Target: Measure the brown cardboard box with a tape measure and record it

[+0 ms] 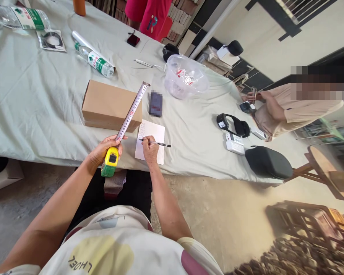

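Observation:
My left hand (105,149) is closed around a yellow and green tape measure (111,162) at the table's front edge. Its extended blade slants up and right, passing in front of a closed brown cardboard box (109,103). A black pen (160,144) is gripped in my right hand (150,149), which rests on a white sheet of paper (157,131). Rows of small handwritten marks run along the sheet's left side. Just beyond the paper lies a dark phone-sized object (155,104), partly blurred.
Two water bottles (96,63), a bagged cable (52,40) and a black phone (133,40) lie farther back on the cloth-covered table (60,141). A clear plastic basin (186,76) stands right of centre. Headsets (233,125) and a black case (268,162) lie near a seated person (278,109).

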A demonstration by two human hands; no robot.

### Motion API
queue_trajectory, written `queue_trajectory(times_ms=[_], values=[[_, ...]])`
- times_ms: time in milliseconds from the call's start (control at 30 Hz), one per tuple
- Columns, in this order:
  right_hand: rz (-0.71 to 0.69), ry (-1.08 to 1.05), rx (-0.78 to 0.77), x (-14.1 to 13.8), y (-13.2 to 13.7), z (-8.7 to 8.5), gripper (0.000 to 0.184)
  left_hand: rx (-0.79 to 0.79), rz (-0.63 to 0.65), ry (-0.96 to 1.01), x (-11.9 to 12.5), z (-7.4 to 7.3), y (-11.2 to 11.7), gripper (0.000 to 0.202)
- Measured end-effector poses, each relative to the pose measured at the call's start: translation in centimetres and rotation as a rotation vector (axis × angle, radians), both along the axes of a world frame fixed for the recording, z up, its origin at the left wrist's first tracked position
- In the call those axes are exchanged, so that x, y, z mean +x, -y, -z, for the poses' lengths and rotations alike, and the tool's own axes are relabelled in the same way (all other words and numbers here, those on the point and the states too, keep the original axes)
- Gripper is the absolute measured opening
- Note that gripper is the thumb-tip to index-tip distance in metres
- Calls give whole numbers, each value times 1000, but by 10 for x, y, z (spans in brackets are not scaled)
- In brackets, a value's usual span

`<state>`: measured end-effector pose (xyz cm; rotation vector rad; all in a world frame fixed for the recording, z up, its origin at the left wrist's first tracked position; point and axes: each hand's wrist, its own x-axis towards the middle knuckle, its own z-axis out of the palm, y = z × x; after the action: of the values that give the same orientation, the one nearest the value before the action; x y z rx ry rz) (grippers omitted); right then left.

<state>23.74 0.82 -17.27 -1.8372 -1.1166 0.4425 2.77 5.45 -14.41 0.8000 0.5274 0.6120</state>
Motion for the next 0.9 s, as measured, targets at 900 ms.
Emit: queue_trajectory(times_ms=[900], values=[[30, -58, 32, 2, -1, 6, 28, 7, -20, -26, 1, -10, 3, 29]])
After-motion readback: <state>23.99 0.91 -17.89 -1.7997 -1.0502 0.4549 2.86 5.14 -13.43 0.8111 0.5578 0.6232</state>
